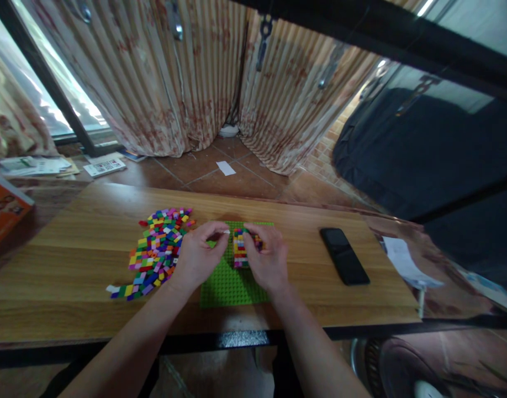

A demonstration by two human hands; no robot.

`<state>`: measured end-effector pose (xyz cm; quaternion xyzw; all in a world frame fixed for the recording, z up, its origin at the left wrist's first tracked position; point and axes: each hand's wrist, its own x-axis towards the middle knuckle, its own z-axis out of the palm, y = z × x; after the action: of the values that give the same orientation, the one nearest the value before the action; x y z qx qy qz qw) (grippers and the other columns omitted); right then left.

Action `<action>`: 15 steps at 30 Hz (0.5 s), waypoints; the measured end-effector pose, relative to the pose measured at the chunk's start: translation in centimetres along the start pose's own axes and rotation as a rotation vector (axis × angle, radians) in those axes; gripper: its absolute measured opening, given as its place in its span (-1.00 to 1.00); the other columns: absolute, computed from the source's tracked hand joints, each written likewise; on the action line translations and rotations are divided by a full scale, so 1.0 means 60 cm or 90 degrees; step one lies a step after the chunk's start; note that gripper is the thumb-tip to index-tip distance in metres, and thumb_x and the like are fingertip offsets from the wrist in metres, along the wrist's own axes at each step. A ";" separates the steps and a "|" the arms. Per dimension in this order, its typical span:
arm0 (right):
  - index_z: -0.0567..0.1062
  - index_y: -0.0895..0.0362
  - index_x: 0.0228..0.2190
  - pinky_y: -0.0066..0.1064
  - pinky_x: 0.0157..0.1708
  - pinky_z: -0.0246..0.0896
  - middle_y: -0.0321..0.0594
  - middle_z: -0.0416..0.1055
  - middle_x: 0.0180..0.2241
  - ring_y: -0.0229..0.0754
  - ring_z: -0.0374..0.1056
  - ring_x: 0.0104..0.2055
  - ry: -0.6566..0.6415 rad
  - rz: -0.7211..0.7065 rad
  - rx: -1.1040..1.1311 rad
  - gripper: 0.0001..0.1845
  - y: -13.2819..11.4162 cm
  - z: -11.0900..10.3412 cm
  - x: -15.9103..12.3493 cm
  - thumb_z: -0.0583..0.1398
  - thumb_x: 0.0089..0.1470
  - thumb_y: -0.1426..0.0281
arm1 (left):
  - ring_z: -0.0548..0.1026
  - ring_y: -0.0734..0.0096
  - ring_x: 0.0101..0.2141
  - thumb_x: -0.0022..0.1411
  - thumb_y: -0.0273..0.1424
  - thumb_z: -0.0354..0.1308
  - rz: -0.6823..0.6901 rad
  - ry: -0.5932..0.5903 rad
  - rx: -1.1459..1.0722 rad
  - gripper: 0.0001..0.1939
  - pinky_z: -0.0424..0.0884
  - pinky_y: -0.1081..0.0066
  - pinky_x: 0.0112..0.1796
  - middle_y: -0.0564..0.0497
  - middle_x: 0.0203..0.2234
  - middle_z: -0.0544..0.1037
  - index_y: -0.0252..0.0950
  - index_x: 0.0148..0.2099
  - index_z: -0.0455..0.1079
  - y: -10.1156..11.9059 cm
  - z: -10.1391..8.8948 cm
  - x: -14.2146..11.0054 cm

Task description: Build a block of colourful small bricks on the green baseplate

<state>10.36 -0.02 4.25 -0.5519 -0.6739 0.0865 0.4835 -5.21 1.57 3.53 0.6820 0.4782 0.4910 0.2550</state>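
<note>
A green studded baseplate [232,288] lies on the wooden table, and a block of multicoloured toy bricks [239,254] stands on its upper right part. My left hand [199,251] hovers over the plate's left side, thumb and forefinger pinched on a small white brick [226,231]. Over the right side of the brick block is my right hand [268,254], its thumb and fingers curled round the block and covering part of it. A loose pile of small coloured bricks [158,249] spreads over the table left of my left hand.
A black phone [343,256] lies on the table [303,298] to the right. Papers [406,262] lie beyond the table's right end. An orange box [5,207] stands at the far left. Curtains [154,83] hang behind the table.
</note>
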 end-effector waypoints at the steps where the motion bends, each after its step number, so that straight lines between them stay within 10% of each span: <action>1: 0.59 0.07 -0.23 -0.20 -0.09 0.28 -0.20 0.59 -0.29 -0.11 0.45 -0.20 0.008 0.007 0.007 -0.82 0.003 -0.002 0.000 0.21 0.12 0.45 | 0.58 0.38 -0.34 0.23 -0.39 0.13 -0.009 -0.007 0.000 -0.88 0.50 0.39 -0.23 0.01 -0.36 0.62 -0.29 -0.23 0.47 -0.004 -0.001 0.001; 15: 0.58 0.06 -0.23 -0.17 -0.08 0.28 -0.20 0.60 -0.27 -0.09 0.46 -0.19 -0.019 0.023 -0.009 -0.83 0.012 -0.003 -0.002 0.19 0.16 0.42 | 0.56 0.37 -0.34 0.26 -0.42 0.12 0.057 -0.092 0.040 -0.89 0.45 0.39 -0.25 0.03 -0.38 0.61 -0.27 -0.27 0.49 -0.007 0.000 0.003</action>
<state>10.96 0.09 3.86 -0.5660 -0.6716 0.0984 0.4678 -5.36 1.90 3.29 0.7441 0.4429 0.4361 0.2448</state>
